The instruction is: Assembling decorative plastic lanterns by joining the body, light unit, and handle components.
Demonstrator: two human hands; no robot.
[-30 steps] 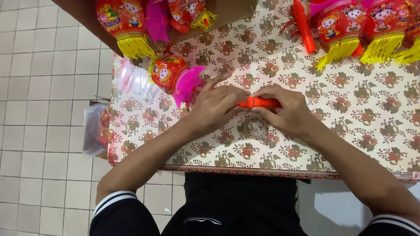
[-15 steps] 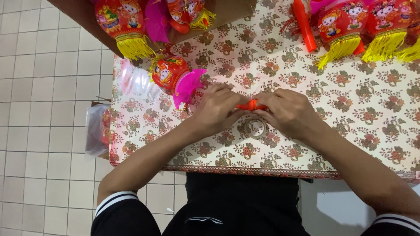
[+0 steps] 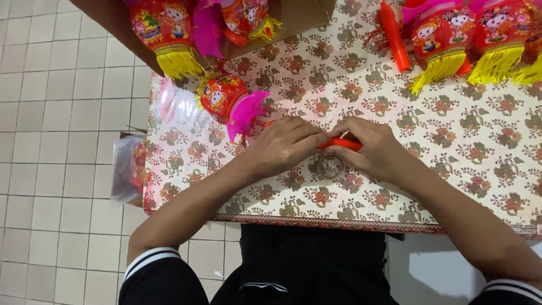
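Both my hands meet at the middle of a table covered with a flower-patterned cloth (image 3: 451, 169). My left hand (image 3: 282, 146) and my right hand (image 3: 375, 149) together grip a short red plastic stick (image 3: 341, 144), which shows only between the fingers. A small metal ring (image 3: 331, 167) lies on the cloth just under the hands. Left of my left hand rests a red toy lantern (image 3: 221, 97) with a pink fan-shaped piece (image 3: 246, 113).
Several red lanterns with yellow fringe (image 3: 440, 42) and another red stick (image 3: 393, 35) lie at the back right. A cardboard box (image 3: 293, 17) at the back left holds more lanterns (image 3: 161, 31). A clear plastic bag (image 3: 125, 169) hangs past the table's left edge above the tiled floor.
My hands closed in over the red stick, hiding most of it, then my fingers shifted so a little more of it shows. They stay at the same spot.
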